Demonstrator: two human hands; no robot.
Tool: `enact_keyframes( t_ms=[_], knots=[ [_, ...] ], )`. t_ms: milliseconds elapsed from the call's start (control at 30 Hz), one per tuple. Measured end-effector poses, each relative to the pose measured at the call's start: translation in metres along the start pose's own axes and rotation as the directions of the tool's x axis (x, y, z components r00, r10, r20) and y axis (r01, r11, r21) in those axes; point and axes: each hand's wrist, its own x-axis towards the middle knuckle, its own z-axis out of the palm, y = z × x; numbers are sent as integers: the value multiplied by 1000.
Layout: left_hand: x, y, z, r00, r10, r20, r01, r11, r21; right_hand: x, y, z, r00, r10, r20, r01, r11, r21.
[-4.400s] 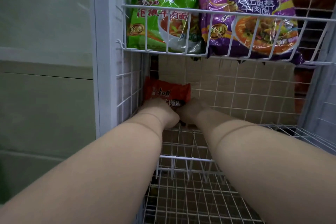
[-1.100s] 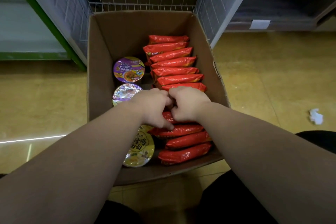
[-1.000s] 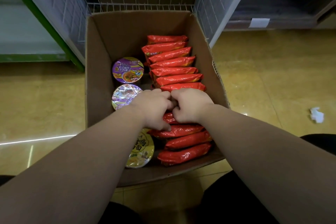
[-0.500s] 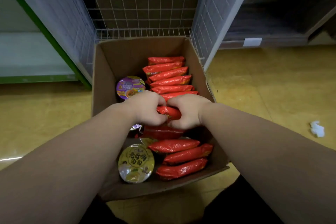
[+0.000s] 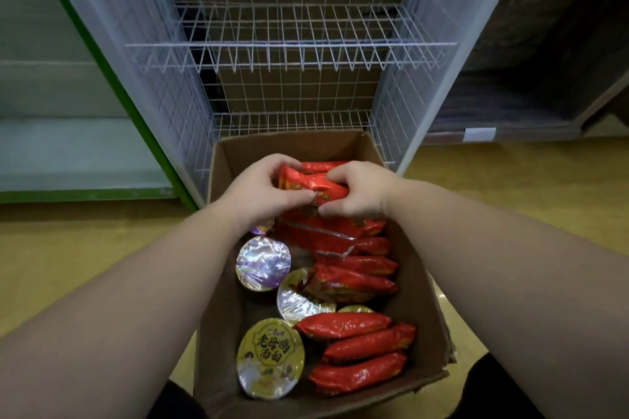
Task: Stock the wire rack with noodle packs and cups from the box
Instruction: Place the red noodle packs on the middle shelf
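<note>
here, left hand (image 5: 263,192) and right hand (image 5: 357,192) both grasp one red noodle pack (image 5: 311,185), lifted above the cardboard box (image 5: 418,309), below the wire rack (image 5: 289,44).

Both hands hold a red noodle pack (image 5: 311,185) above the far end of the cardboard box (image 5: 420,313): the left hand (image 5: 263,190) grips its left end, the right hand (image 5: 357,192) its right end, fingers (image 5: 340,177) curled over the top. More red packs (image 5: 354,347) fill the box's right side. A yellow-lidded cup (image 5: 270,357) sits at the near left corner, with foil-lidded cups (image 5: 263,264) beyond it. The white wire rack (image 5: 289,44) stands just behind the box, on the yellow floor (image 5: 68,248).
</note>
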Motion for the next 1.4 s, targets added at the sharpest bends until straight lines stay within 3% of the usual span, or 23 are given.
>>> enact_keyframes(
  t_ms=[67,133,200,300,400,567,667,767,833,933,1000,1100,1233,1400],
  knots=[
    [-2,-22,8,969,37,-245,-8,993,119,5,2,-5,994,88,-70,-82,993,83],
    [-3,-38,19,940,112,-323,-27,966,258,12,1,-7,975,196,-100,-181,973,142],
    [-1,-39,28,967,142,-211,-87,965,248,20,-5,-5,946,295,-136,-278,952,132],
    [1,-27,44,986,155,62,-165,963,214,31,-17,2,878,434,-201,-395,895,208],
    [-1,-18,59,987,111,119,-130,977,167,34,-27,13,809,561,-175,-453,785,423],
    [5,-20,62,997,47,-56,-44,997,56,39,-43,32,763,641,-81,-382,550,743],
    [3,-20,51,993,50,-105,-37,992,123,45,-42,40,785,617,-59,-300,462,835],
    [2,-22,39,977,-2,-214,-5,1000,-29,44,-44,45,808,589,-26,-252,386,887],
    [6,-24,29,961,-86,-264,42,985,-168,43,-40,50,779,622,-82,-260,438,861],
    [13,-29,12,964,-164,-209,79,928,-364,37,-33,51,669,698,-255,-341,593,730],
    [14,-32,3,965,-197,-173,98,883,-458,34,-30,53,686,667,-290,-279,610,742],
    [16,-34,-5,964,-220,-151,99,818,-566,37,-31,54,749,606,-267,-149,547,824],
    [19,-30,-15,953,-247,-174,88,778,-622,37,-32,47,781,549,-297,-78,558,826],
    [18,-5,-25,926,-166,-338,-39,851,-524,37,-44,20,708,509,-489,12,685,729]
  ],
)
